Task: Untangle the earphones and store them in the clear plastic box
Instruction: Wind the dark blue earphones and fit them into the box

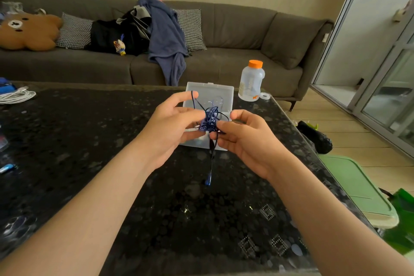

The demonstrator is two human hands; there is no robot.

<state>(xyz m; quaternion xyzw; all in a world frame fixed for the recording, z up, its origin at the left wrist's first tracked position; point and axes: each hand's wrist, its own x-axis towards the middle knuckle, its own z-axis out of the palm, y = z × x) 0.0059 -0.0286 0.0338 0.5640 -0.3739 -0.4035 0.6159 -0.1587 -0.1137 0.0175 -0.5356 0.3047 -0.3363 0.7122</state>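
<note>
A dark blue tangle of earphones (209, 120) hangs in the air between both hands, above the table. My left hand (172, 125) pinches the left side of the knot, and a cord loop runs over its raised index finger. My right hand (244, 135) pinches the right side of the knot. One cord end with a blue plug (208, 179) dangles down toward the table. The clear plastic box (210, 94) lies behind and under the hands, partly hidden by them.
The black speckled table (156, 197) has a plastic bottle with an orange cap (251, 80) and a tape roll (264, 96) at its far right, and white cables (16, 96) at far left. A grey sofa (235, 36) stands behind. A green lid (356, 184) lies right of the table.
</note>
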